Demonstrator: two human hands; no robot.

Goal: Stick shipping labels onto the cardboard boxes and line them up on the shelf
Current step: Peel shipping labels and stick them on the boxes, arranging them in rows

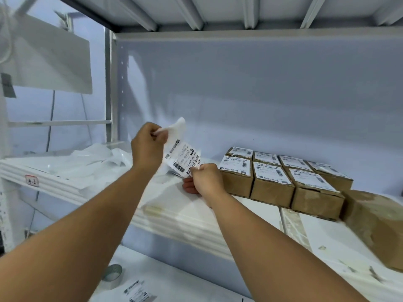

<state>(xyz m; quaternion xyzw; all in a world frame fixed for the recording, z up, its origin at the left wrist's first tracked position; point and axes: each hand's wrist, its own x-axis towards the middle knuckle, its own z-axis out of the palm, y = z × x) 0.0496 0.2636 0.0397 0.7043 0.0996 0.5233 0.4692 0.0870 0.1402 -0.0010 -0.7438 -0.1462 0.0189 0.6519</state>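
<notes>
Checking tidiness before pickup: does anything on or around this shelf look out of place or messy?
Yes. Crumpled white backing sheets lie heaped on the left part of the shelf, and one printed label lies loose on the lower surface beside a tape roll. The labelled boxes stand in tidy rows.

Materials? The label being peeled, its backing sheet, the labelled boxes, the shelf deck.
Label: matte white paper, printed barcodes, bends softly.
Backing sheet: thin white liner, crumpled; likely release paper.
Boxes: brown matte cardboard, scuffed faces.
Shelf deck: smooth white, faint sheen; painted metal or laminate, can't tell.
</notes>
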